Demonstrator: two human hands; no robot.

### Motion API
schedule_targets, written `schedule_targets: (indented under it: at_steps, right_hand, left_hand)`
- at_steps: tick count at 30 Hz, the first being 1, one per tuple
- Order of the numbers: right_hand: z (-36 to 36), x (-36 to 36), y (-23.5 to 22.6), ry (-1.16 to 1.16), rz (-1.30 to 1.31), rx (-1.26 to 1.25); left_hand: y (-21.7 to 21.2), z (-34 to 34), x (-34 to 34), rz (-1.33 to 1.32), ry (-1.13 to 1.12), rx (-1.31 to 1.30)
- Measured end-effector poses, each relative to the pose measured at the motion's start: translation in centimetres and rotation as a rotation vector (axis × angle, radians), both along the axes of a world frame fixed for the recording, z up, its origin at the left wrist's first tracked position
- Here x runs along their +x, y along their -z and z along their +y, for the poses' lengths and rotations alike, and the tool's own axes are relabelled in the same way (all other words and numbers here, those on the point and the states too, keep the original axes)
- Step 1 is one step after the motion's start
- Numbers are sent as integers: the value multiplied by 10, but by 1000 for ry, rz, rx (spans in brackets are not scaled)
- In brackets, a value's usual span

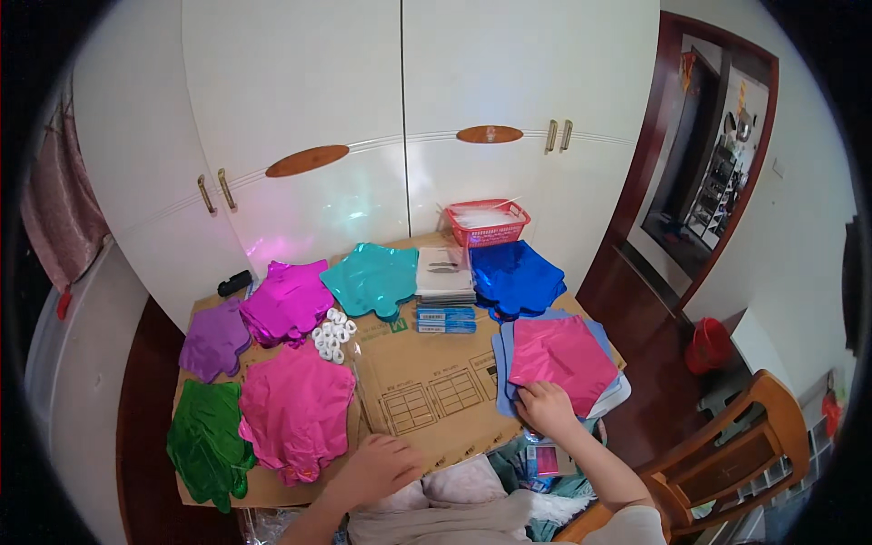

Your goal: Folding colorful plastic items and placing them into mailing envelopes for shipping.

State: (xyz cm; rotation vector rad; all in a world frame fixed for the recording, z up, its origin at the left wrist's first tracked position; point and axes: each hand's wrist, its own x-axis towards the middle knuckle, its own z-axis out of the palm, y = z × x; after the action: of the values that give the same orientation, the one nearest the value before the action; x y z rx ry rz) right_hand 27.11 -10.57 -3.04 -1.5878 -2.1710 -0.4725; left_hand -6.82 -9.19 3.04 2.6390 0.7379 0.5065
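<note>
At the right of a cardboard-covered table, a pink foil balloon (565, 356) lies flat on a stack of light blue sheets (502, 368). My right hand (545, 407) is on its lower left edge, the fingertips closed at the foil. My left hand (389, 461) rests at the table's near edge with loosely bent fingers and nothing visible in it. Close to it on the left spreads a pile of pink foil balloons (298, 409). Between my hands the printed cardboard (436, 363) shows.
Green (207, 443), purple (215, 341), magenta (289, 300), teal (372, 277) and blue foil piles (516, 277) ring the table. Small white rings (334, 336), blue-and-white boxes (445, 319), flat packets (445, 272) and a red basket (489, 223) sit among them. A wooden chair (736, 454) stands right.
</note>
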Motion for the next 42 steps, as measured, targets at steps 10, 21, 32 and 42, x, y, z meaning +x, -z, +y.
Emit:
schedule_targets:
  at_steps: [10,21,32,42]
  right_hand:
    - [4,10,6,144,483,-126]
    - [8,24,7,235,955,-306]
    - [6,93,-9,416,1544,-191]
    - [55,210,-141,458,539,734]
  left_hand:
    - [50,58,143,-102,130,228]
    - [56,74,181,-152,141,212]
    - [60,82,187,8,287,382]
    - [73,89,195,72,364,214]
